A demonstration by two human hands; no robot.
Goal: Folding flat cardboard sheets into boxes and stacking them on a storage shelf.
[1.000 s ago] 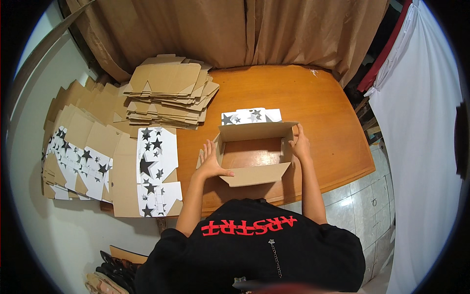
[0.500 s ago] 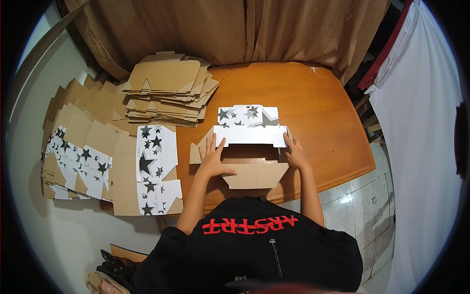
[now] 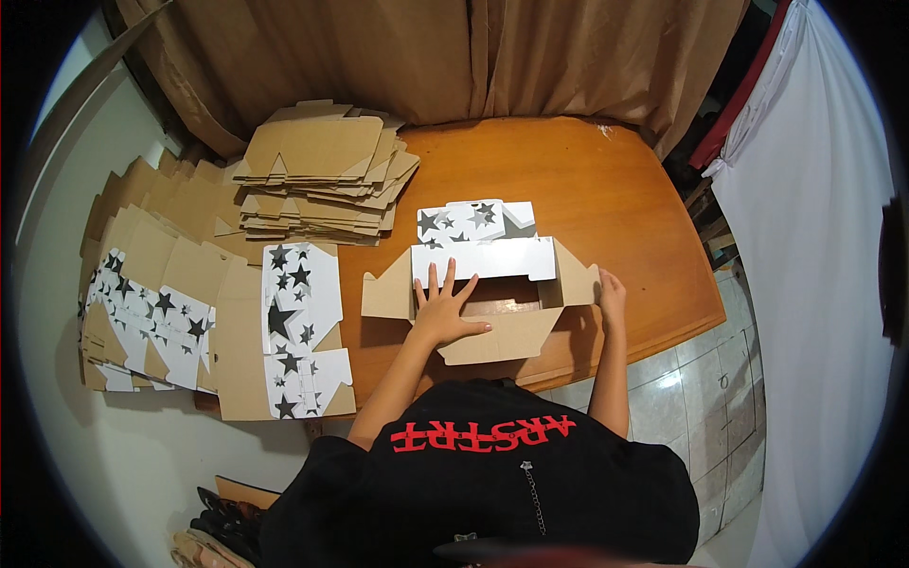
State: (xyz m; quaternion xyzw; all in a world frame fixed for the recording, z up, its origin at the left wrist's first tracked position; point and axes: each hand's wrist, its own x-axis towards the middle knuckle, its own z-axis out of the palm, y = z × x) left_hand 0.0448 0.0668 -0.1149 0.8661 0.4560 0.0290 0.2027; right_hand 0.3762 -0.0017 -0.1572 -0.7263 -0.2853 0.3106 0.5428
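A partly folded cardboard box [image 3: 502, 340] stands in front of me, brown inside, with its flaps spread out around a dark opening. Its far side has a white panel [image 3: 511, 258], and a star-printed flap [image 3: 458, 223] lies beyond that. My left hand [image 3: 441, 310] rests with fingers spread over the box's left part, fingertips on the white panel and thumb above the near flap. At the right, my right hand [image 3: 612, 292] pinches the outer tip of the brown side flap [image 3: 576, 276]. Another side flap [image 3: 388, 284] sticks out to the left.
Folded brown cardboard blanks [image 3: 312, 151] are piled at the back left of the wooden table [image 3: 549, 170]. More blanks with black stars on white [image 3: 303, 322] overlap along the left side. A brown curtain [image 3: 379, 66] hangs behind, a white cloth [image 3: 805, 237] at the right.
My right hand has moved right from the white panel and now pulls the right side flap outward. My left hand has slid right, its fingers spread over the panel.
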